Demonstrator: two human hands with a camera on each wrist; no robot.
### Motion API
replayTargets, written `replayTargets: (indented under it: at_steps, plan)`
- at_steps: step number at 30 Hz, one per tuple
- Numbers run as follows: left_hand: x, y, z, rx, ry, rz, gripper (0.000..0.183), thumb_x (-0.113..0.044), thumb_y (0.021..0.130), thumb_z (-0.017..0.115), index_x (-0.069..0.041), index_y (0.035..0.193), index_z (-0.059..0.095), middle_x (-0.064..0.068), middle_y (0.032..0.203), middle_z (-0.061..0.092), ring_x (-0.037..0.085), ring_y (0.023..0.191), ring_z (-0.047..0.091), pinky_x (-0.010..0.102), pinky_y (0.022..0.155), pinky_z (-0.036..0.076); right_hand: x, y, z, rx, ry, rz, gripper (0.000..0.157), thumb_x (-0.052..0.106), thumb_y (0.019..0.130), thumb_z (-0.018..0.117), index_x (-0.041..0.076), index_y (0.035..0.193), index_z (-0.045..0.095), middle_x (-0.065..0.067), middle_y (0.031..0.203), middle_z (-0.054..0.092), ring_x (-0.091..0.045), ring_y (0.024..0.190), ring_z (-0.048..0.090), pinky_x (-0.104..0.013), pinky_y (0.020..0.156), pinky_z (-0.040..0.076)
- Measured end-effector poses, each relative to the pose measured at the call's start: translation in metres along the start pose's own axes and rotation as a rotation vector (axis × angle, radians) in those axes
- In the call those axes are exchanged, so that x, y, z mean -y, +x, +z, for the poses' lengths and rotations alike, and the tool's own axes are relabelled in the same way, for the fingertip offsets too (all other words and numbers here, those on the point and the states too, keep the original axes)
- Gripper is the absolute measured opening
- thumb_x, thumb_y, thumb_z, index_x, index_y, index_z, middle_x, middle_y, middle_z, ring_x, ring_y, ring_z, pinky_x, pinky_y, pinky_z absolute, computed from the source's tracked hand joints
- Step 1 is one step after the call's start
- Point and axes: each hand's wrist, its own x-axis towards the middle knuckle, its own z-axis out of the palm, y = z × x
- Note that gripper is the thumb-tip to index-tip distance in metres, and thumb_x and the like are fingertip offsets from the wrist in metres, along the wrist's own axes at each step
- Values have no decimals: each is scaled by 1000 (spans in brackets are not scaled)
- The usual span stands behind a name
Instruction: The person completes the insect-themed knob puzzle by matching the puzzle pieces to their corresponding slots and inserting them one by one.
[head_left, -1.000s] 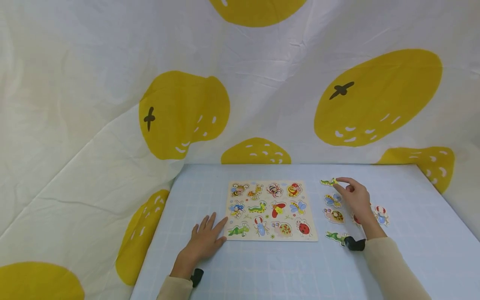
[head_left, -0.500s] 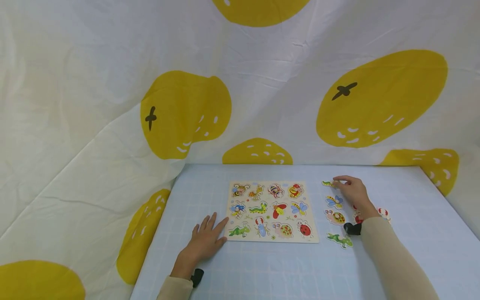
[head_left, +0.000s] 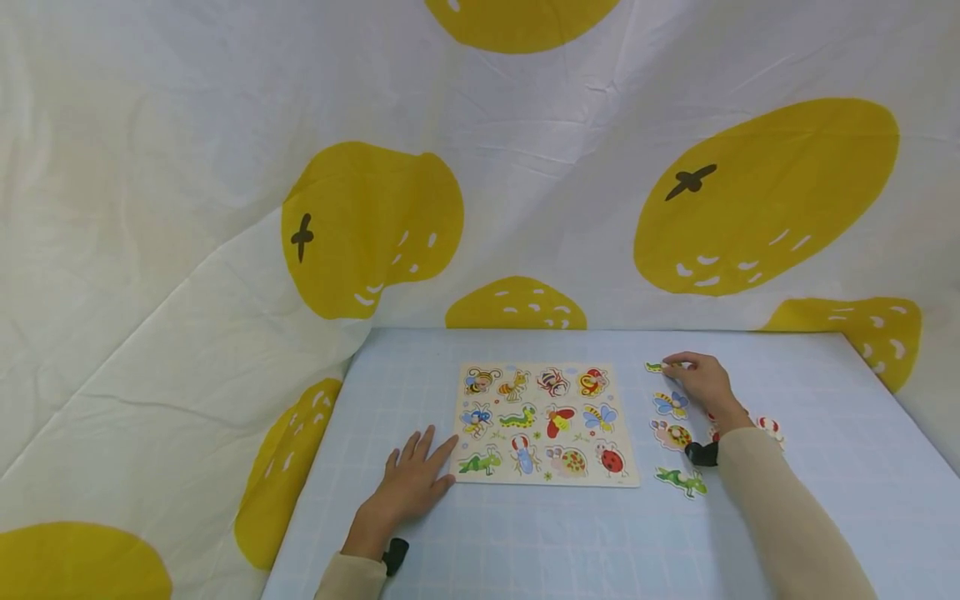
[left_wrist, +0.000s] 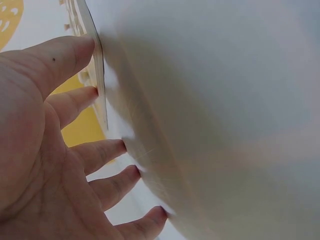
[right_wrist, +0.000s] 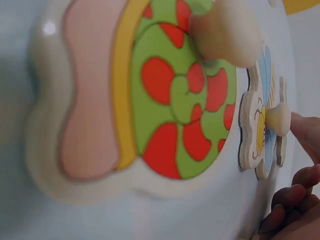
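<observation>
A wooden peg puzzle board (head_left: 630, 477) with printed insects lies on the table. My left hand (head_left: 408, 483) rests spread beside its left edge; in the left wrist view the thumb (left_wrist: 82, 50) and index finger (left_wrist: 82, 100) reach the board's side. At the back right my right hand (head_left: 705, 383) pinches a green caterpillar puzzle piece (head_left: 653, 367), its right part covered by the fingers. Just in front of that are a blue-winged dragonfly piece (head_left: 671, 405) and a snail piece (head_left: 670, 435), both with wooden knobs in the right wrist view. My right hand (right_wrist: 300, 205) is partly visible there.
A grasshopper piece (head_left: 682, 481) lies nearest the front in that column. A red-clawed piece (head_left: 769, 427) and a red piece (head_left: 713, 432) are partly hidden by the right arm. White cloth (head_left: 525, 208) printed with yellow fruit hangs behind the pale blue table (head_left: 555, 542).
The caterpillar piece, earlier showing more of itself in my right fingers, now looks flatter and lower at the table. My right forearm has shifted, uncovering the grasshopper. The left hand stays put.
</observation>
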Motion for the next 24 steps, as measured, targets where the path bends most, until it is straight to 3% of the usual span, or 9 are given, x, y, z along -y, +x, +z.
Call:
replayTargets:
  at_steps: [3, 11, 19, 24]
  plan:
    - [1, 0, 1, 1, 3, -2, 64, -37, 98, 63, -25, 156, 38, 18, 163, 21, 44, 148, 15, 69, 112, 15, -3, 1, 1, 1, -6, -2, 48, 38, 98, 63, 5, 133, 63, -24, 128, 48, -37, 104, 45, -47, 81, 42]
    - [-1, -1, -1, -4, -6, -3, 64, -37, 98, 64, -25, 156, 38, 18, 163, 21, 44, 148, 15, 69, 112, 14, -4, 4, 5, -14, -40, -35, 47, 40, 98, 63, 6, 130, 64, -23, 124, 51, -35, 99, 47, -42, 76, 41]
    - [-4, -2, -4, -2, -8, -7, 64, -37, 98, 65, -25, 156, 39, 17, 163, 21, 43, 148, 15, 69, 113, 14, -3, 4, 8, -26, -61, -35, 46, 39, 99, 61, 5, 130, 63, -28, 137, 46, -42, 110, 43, -61, 92, 39]
    - [-3, -2, -4, -6, -5, -2, 65, -36, 97, 66, -25, 155, 40, 18, 162, 23, 44, 148, 16, 69, 112, 14, -3, 5, 10, -39, -80, -53, 43, 37, 100, 60, 5, 129, 63, -28, 136, 47, -41, 109, 43, -62, 92, 39]
